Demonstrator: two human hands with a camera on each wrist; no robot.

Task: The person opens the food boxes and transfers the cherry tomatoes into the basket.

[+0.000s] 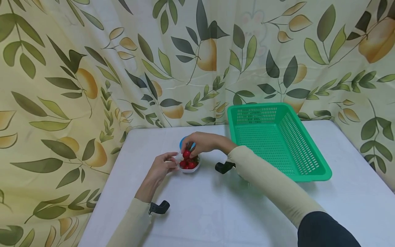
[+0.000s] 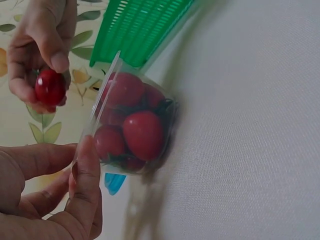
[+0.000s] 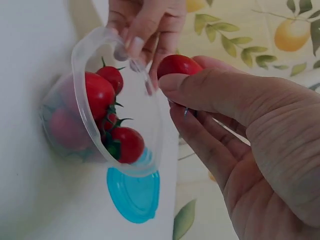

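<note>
My right hand (image 1: 205, 141) pinches a red cherry tomato (image 3: 178, 65) between thumb and fingers, just above the mouth of a clear plastic container (image 3: 79, 75). Several more red tomatoes (image 2: 143, 134), some with green stems, lie inside it. On the container's left side, my left hand (image 1: 160, 167) grips the rim with thumb and fingertips; the left wrist view shows this pinch close up. Behind the container a blue lid (image 3: 132, 197) lies on the table, partly hidden by the right hand in the head view.
A large green slatted basket (image 1: 322, 173) stands at the table's right rear. White cloth covers the table (image 1: 191, 212), and a leaf-and-fruit patterned curtain (image 1: 123, 68) hangs behind it. Black wrist cameras (image 1: 159, 207) stick out from both sleeves.
</note>
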